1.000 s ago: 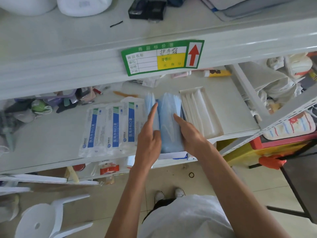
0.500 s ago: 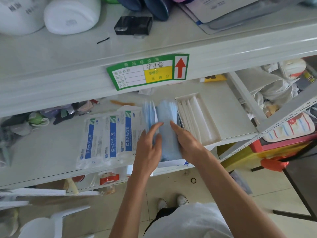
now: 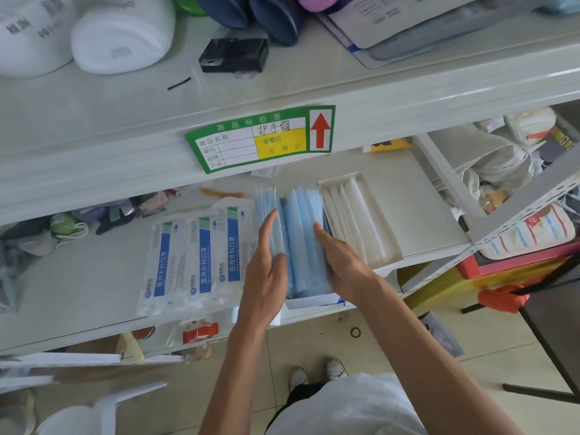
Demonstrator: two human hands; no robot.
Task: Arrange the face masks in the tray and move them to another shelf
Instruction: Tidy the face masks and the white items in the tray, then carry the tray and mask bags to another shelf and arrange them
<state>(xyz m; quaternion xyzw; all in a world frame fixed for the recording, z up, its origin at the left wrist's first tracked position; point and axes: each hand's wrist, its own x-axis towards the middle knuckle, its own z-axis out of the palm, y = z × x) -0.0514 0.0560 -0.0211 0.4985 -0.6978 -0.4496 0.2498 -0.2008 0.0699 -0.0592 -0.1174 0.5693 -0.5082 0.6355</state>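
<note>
A stack of blue face masks (image 3: pixel 303 233) stands on edge in a white tray (image 3: pixel 314 301) at the front of the middle shelf (image 3: pixel 78 277). My left hand (image 3: pixel 266 274) lies against the stack's left side, fingers straight, over a thinner group of masks that leans slightly apart. My right hand (image 3: pixel 342 262) presses flat against the stack's right side. The stack sits squeezed between both hands. Most of the tray is hidden under the masks and my hands.
A second white tray (image 3: pixel 390 255) of white masks sits just right of the blue stack. Three sealed mask packets (image 3: pixel 201 255) lie to the left. The upper shelf edge with a green price label (image 3: pixel 260 139) overhangs. Clutter fills the back left.
The view has tilted up a little. My left hand has slid to the stack's left side with its fingers extended; my right hand has stayed against the right side.
</note>
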